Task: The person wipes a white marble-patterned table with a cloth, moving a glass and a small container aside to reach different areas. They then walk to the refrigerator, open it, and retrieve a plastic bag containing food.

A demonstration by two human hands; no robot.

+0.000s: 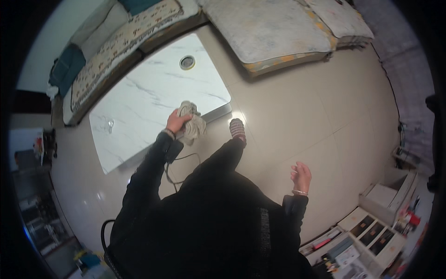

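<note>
My left hand (176, 122) grips a crumpled beige cloth (195, 129) at the near edge of a low white table (150, 94) with grey marbling. Part of the cloth lies over the tabletop edge and part hangs down beside it. Out to the right, my right hand (301, 178) hangs above the tiled floor with nothing in it, its fingers loosely curled and apart. A round ashtray-like dish (187, 62) sits toward the table's far right end. Near the left end is a small clear glass-like item (110, 125), too blurred to name surely.
Behind the table runs a sofa (136, 38) with a patterned cover and teal cushions (71, 66). A wide padded seat (271, 31) juts out at the far right. A black cable (169, 174) hangs by my left arm. Drawer units (369, 230) stand at the lower right.
</note>
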